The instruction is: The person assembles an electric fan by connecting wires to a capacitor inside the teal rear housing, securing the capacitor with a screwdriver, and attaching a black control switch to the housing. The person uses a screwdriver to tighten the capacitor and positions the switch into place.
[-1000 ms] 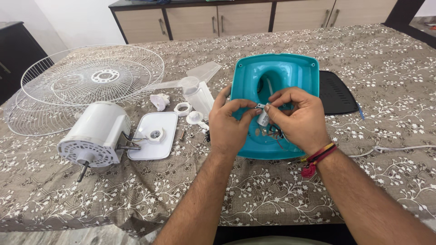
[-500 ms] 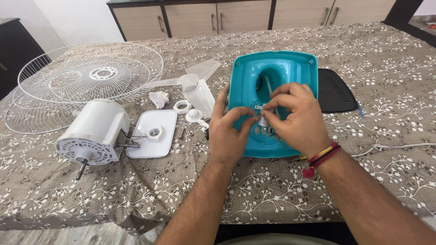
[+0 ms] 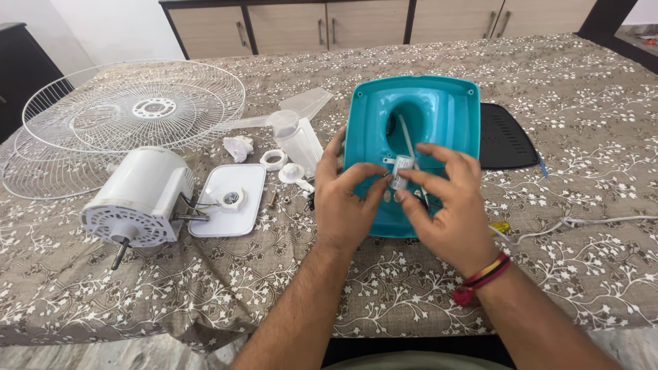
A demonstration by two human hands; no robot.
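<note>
Surface: brown flower-patterned cloth is spreading under and beyond the hands.
Cabinets: beige doors are standing far behind.
Wall: white wall is showing far left.
Floor: pale tiles are showing below left.

Bare forearms, no sleeves, right hand w/ red, yellow & dark thread bands at wrist, left hand plain

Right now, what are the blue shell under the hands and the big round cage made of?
The teal shell looks like moulded plastic: smooth, slightly glossy, with rounded corners. The round cage seems to be thin wire coated white, judging by its fine spokes and rings. The small white cylinder between the left hand and right hand could be plastic or metal.
</note>
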